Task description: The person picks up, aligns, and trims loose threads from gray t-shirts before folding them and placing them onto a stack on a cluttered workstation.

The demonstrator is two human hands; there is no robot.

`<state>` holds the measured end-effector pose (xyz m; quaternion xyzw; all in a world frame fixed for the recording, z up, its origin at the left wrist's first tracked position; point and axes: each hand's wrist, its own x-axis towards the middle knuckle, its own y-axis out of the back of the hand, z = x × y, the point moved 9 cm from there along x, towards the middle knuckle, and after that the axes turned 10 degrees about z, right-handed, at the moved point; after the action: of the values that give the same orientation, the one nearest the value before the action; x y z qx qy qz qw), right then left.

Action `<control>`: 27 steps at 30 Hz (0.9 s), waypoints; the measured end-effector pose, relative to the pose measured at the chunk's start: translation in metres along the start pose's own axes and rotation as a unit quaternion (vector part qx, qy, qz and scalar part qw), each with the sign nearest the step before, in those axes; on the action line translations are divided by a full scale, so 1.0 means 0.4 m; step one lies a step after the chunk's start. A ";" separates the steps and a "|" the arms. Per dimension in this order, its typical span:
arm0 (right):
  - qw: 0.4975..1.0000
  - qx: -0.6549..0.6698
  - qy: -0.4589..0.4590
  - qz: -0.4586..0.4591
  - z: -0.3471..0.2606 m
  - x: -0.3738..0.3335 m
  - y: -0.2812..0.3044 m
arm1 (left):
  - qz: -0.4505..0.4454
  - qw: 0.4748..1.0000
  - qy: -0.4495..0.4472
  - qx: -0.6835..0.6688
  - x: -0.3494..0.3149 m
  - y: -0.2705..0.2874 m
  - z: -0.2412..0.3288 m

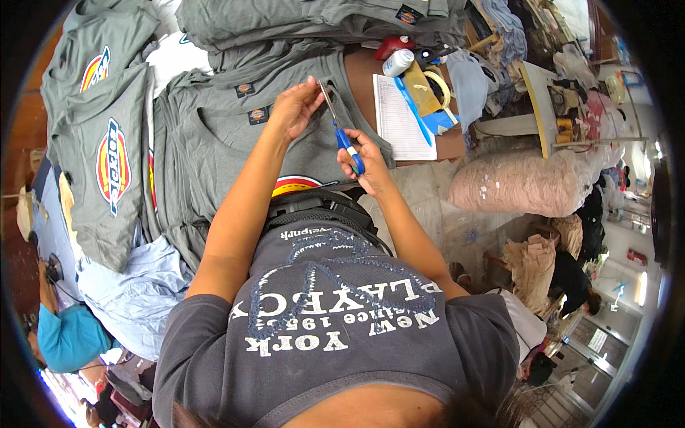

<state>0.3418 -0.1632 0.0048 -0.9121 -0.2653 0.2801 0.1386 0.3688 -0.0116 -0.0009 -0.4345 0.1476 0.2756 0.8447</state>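
Observation:
My right hand (365,162) grips a pair of scissors (348,147) by its blue and white handles. The metal blades point away from me, their tips near the fingertips of my left hand (294,110). Those left fingers are pinched together over a grey T-shirt (214,146); whatever is between them is too small to make out. Spread flat on the table in front of me, the shirt shows a dark neck label (258,115) and part of a coloured print near my waist. Another grey T-shirt (107,171) with a red and yellow print lies to the left.
Piled grey garments (307,25) lie at the far side. To the right are a paper sheet (399,125), a blue pen (415,110), a white bottle (398,63) and a tape roll (437,89). A plastic-wrapped pinkish bundle (514,184) sits beyond. A person in teal (75,335) is at lower left.

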 end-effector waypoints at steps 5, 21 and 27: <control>1.000 -0.001 -0.013 -0.027 -0.002 0.014 -0.007 | 0.005 1.000 -0.012 -0.008 0.006 0.009 -0.001; 0.999 0.006 -0.027 -0.037 -0.009 0.032 0.004 | 0.000 1.000 -0.021 0.023 0.001 0.005 0.001; 0.998 0.014 -0.042 -0.039 -0.006 0.043 -0.004 | 0.005 0.999 -0.027 0.024 -0.004 0.004 0.002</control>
<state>0.3548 -0.1526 -0.0001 -0.8866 -0.3025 0.3158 0.1509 0.3666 -0.0106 -0.0008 -0.4056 0.1334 0.2877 0.8573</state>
